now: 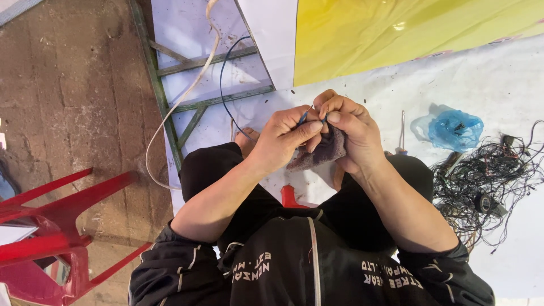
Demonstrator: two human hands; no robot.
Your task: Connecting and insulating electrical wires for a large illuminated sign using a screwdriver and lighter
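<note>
Looking down through the head camera, we see our two hands meeting above our knees, over a white sheet [498,85] spread on the floor. Our left hand [283,136] is closed in a pinch, thumb against forefinger, on a thin blue wire [224,85] — the wire runs from the fingertips up and away in a loop over the sheet. Our right hand [348,130] is curled shut too, its fingertips touching those of the left at the wire's end, and it holds a small grey-brown cloth [320,153] bunched under its palm. The cloth hangs just below both hands.

Behind the wire lies a green metal frame [170,85] with cross bars, partly on the sheet and partly on the bare brown floor, and a pale cord [187,90] curves across it. A yellow sheet [396,34] covers the top of the view. To the right of our hands sits a crumpled blue plastic bag [453,129], and just beside it a tangle of thin dark wires [487,181] with a roll of black tape in it. A red plastic chair [45,226] stands well apart at the left — on the bare floor.
</note>
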